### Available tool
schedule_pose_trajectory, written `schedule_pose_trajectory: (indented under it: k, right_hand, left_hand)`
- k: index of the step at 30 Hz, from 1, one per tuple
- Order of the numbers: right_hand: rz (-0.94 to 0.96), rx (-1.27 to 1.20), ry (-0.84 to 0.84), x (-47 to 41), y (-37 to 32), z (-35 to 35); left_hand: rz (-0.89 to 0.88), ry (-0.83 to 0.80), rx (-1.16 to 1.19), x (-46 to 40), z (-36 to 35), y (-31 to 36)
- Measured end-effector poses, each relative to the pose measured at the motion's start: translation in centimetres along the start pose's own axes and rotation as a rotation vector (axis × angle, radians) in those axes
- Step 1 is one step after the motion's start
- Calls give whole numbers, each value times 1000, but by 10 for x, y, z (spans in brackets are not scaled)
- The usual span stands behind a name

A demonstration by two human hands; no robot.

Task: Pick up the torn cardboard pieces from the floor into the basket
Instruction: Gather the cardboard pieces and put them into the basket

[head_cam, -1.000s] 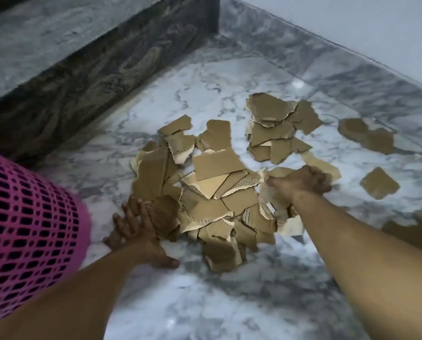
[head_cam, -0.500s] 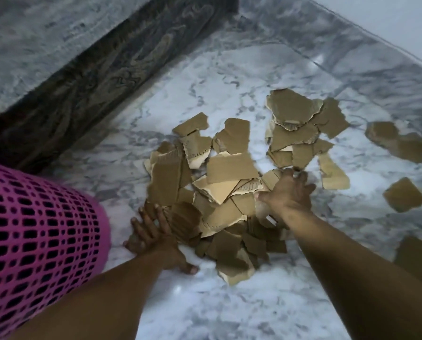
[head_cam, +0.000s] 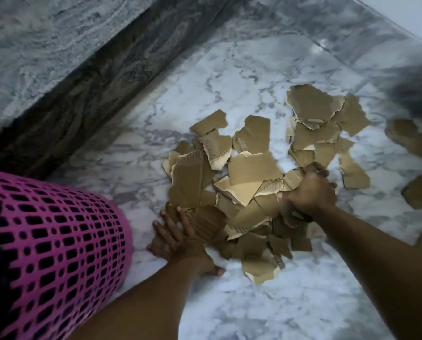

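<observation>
A heap of torn brown cardboard pieces (head_cam: 244, 192) lies on the white marble floor (head_cam: 303, 303). My left hand (head_cam: 178, 239) is flat on the floor against the heap's left edge, fingers spread, partly under the pieces. My right hand (head_cam: 308, 192) presses on the heap's right side, fingers curled around several pieces. A pink mesh basket (head_cam: 58, 246) lies at the lower left, close to my left forearm; its opening is out of view. A second cluster of pieces (head_cam: 320, 123) sits further back.
Loose cardboard pieces lie to the right (head_cam: 419, 192) and far right (head_cam: 416, 141). A dark marble step (head_cam: 87, 99) runs diagonally along the upper left. A marble skirting and wall (head_cam: 352, 25) bound the floor at the back.
My right hand has pushed leftward and closed on pieces, bunching the heap toward my left hand. The camera has moved closer; the basket fills more of the lower left.
</observation>
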State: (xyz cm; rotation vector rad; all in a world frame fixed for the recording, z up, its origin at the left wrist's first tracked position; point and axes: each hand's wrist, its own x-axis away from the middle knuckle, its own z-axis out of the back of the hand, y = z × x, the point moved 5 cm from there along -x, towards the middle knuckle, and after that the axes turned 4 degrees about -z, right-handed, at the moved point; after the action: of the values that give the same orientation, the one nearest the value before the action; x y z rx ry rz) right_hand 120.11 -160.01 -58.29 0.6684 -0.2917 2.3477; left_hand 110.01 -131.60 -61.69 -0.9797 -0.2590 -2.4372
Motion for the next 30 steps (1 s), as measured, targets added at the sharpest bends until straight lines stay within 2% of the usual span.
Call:
schedule_pose_trajectory:
  k: [4,9,12,15,17,20,24,28,30]
  right_hand:
    - [-29,-23,23,0,1,-1]
    - [5,-61,6,0,-2,0]
    - [41,-79,0,1,-2,0]
    - [93,-108,-7,3,7,-1]
    - [89,-128,-24,2,17,-4]
    - [28,-222,-26,5,36,-3]
    - [-39,-404,-106,16,47,-5]
    - [-91,-746,-272,20,46,-15]
    - [-84,-818,-379,24,42,-21]
  left_hand:
    - [-99,-82,-94,1,2,-2]
    - [-258,-99,86,-2,2,-2]
    - [-189,44,260,-2,9,-2]
    - [-164,372,440,8,24,-2]
    - [-126,489,571,10,36,-3]
    - [-44,397,630,1,44,-2]
    - [-82,289,691,2,49,8]
    - [-52,218,909,8,42,19]
    - [-48,168,998,7,36,23]
